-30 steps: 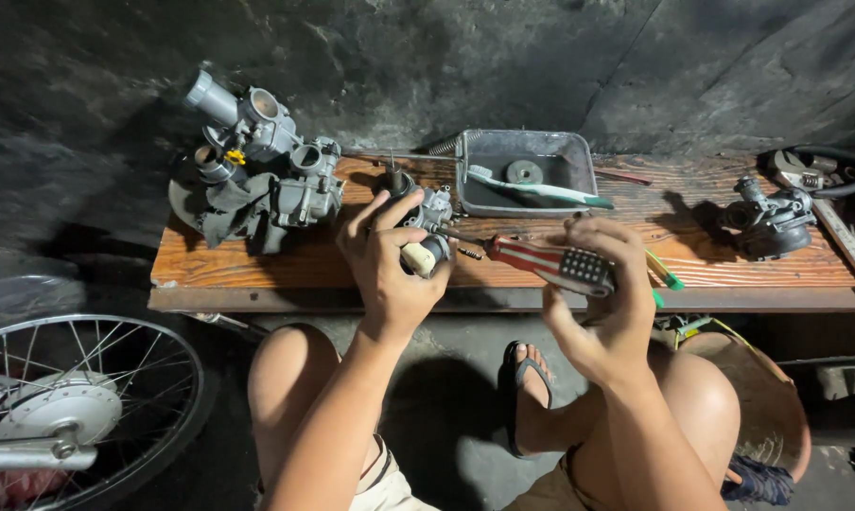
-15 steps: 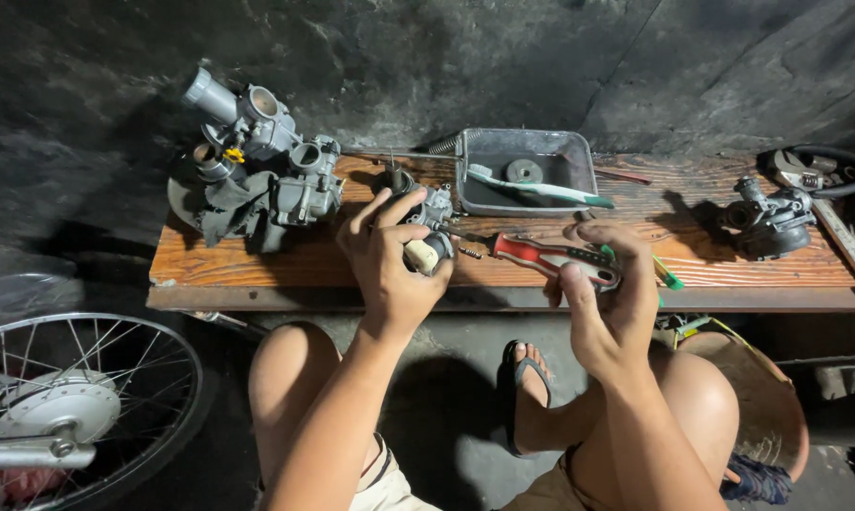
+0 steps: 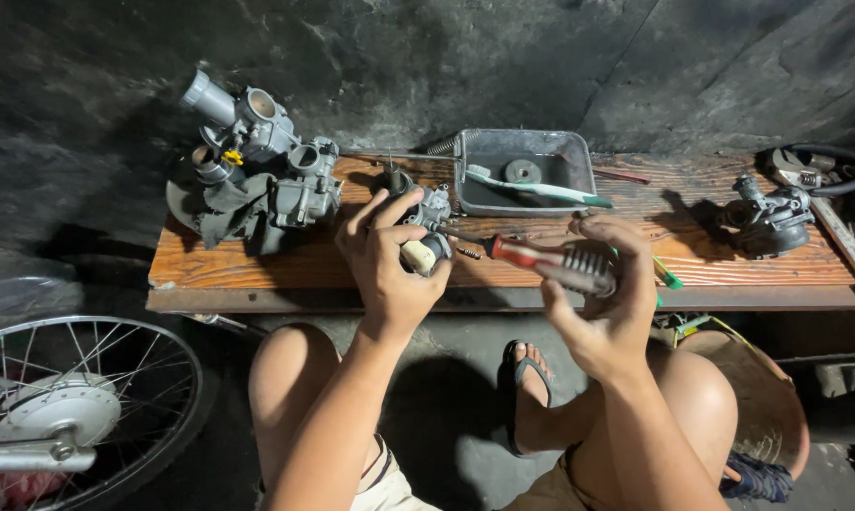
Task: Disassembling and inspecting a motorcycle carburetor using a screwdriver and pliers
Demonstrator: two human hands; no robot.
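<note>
One carburetor sits gripped in the left hand; right hand clasps one screwdriver; two more carburetors lie apart.

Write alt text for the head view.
Left hand holds a small carburetor over a wooden bench; right hand points a screwdriver at it. More carburetors and a metal tray sit on the bench.

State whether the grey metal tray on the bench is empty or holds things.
Not empty: the tray holds a toothbrush and a round metal part.
</note>
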